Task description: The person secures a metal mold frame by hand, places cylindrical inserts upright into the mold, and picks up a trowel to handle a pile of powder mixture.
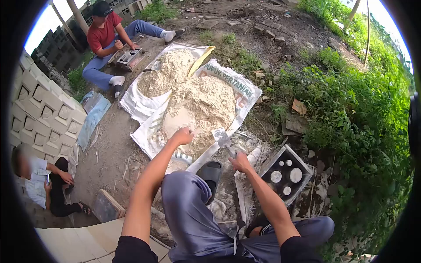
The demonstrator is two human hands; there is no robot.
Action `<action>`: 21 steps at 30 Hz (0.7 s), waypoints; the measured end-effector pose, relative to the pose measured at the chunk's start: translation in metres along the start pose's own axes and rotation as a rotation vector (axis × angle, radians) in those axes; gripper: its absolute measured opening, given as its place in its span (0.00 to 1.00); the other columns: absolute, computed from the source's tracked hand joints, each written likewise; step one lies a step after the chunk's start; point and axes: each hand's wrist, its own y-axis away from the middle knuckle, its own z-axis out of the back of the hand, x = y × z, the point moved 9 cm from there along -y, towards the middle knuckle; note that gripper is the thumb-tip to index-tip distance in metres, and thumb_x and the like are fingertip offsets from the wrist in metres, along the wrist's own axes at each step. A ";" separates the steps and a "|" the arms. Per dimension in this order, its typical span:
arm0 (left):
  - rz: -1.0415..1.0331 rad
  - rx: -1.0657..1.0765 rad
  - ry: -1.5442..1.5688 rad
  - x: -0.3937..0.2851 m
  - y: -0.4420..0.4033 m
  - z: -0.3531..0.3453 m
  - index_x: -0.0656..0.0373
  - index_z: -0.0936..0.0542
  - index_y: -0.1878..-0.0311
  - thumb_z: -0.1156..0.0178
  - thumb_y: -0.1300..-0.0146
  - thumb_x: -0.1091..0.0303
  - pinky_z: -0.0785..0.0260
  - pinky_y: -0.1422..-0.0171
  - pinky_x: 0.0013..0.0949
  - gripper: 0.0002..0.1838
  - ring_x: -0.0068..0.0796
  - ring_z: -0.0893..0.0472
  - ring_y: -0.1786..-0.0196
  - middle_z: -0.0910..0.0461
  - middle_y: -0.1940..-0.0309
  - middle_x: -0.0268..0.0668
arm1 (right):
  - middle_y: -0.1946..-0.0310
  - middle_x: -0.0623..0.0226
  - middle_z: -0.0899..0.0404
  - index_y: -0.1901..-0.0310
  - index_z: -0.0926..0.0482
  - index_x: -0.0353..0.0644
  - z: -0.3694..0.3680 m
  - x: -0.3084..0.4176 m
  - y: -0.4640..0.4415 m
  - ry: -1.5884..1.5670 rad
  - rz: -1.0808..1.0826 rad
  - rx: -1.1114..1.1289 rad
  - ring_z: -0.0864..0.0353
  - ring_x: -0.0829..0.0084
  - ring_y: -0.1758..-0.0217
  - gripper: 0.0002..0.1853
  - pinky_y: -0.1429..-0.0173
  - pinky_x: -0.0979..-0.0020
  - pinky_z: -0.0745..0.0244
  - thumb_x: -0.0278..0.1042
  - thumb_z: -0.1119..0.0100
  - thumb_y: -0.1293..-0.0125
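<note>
My right hand [240, 162] is wrapped round the handle of a small trowel [224, 140], whose flat blade points forward, over the near edge of the sack. My left hand [183, 136] has its fingers curled together above the pale, sandy mix [209, 103]; whatever they hold, if anything, is hidden. The mix lies heaped on opened white woven sacks [250, 93] with printed lettering. To the right of my right hand stands a square mould [287, 175] with a grey frame, a dark inside and several pale discs of different sizes.
A person in a red shirt [105, 37] works over another mould [130, 58] at the back left. Another person [39, 179] sits at the lower left, near stacked pale blocks [48, 111]. Green plants [351, 131] crowd the right side. My sandalled foot [211, 175] is by the sack.
</note>
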 end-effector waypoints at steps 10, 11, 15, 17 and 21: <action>-0.083 -0.117 -0.333 0.086 0.047 -0.162 0.59 0.20 0.54 0.43 0.42 0.60 0.35 0.44 0.42 0.16 0.41 0.20 0.55 0.20 0.56 0.41 | 0.67 0.48 0.20 0.60 0.26 0.33 -0.072 0.017 -0.049 -0.356 -0.180 -0.273 0.20 0.51 0.59 0.23 0.53 0.57 0.28 0.48 0.35 0.44; -0.194 -0.240 -0.220 0.081 0.046 -0.151 0.58 0.19 0.56 0.44 0.42 0.66 0.34 0.47 0.44 0.13 0.41 0.20 0.58 0.20 0.58 0.41 | 0.67 0.48 0.20 0.60 0.26 0.33 -0.070 0.026 -0.050 -0.353 -0.183 -0.265 0.20 0.51 0.59 0.23 0.53 0.57 0.28 0.48 0.35 0.44; -0.270 -0.462 -0.114 0.033 0.024 -0.047 0.58 0.18 0.63 0.48 0.44 0.70 0.32 0.54 0.44 0.10 0.43 0.20 0.61 0.19 0.63 0.42 | 0.64 0.42 0.21 0.60 0.25 0.30 -0.056 0.049 -0.075 -0.227 -0.095 -0.454 0.22 0.44 0.57 0.27 0.52 0.53 0.29 0.51 0.33 0.45; -0.359 -0.488 -0.219 0.014 0.014 -0.006 0.56 0.17 0.63 0.50 0.43 0.70 0.32 0.54 0.42 0.11 0.42 0.20 0.61 0.19 0.63 0.41 | 0.63 0.41 0.21 0.59 0.26 0.28 -0.052 0.062 -0.092 -0.155 -0.083 -0.465 0.22 0.45 0.56 0.29 0.51 0.53 0.30 0.52 0.33 0.45; -0.503 -0.458 -0.440 -0.019 -0.004 0.047 0.51 0.16 0.65 0.49 0.43 0.70 0.35 0.47 0.38 0.11 0.32 0.21 0.58 0.20 0.65 0.32 | 0.64 0.41 0.21 0.54 0.26 0.30 -0.015 0.103 -0.101 -0.316 0.001 -0.376 0.22 0.46 0.59 0.28 0.52 0.54 0.29 0.47 0.33 0.46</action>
